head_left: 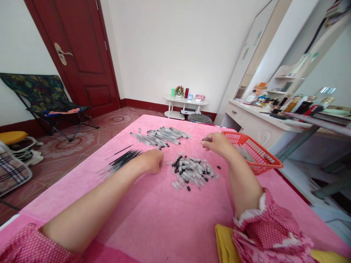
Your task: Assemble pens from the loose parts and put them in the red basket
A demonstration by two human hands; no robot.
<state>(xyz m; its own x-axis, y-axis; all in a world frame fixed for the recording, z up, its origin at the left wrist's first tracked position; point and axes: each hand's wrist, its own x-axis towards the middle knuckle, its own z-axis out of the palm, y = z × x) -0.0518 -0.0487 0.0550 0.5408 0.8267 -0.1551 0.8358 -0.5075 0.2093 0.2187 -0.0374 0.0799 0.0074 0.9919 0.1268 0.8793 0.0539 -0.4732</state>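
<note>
My left hand (154,160) is closed, its fingers curled out of sight beside the pile of pen caps; whatever it may hold is hidden. Just under that wrist lies a bundle of thin dark pen refills (124,159). My right hand (216,143) has thumb and fingers pressed together above the cloth, left of a red plastic basket (255,149); anything in the pinch is too small to make out. Between the hands spreads a heap of clear pen caps and small black pieces (193,171). Farther back rests a row of clear pen barrels with dark ends (161,136).
A pink cloth (170,219) covers the table. Some clear parts lie inside the basket at the right. Yellow fabric (227,241) sits by my right sleeve. Beyond are a folding chair (46,95), a small white stand (186,100) and a dressing table (257,117).
</note>
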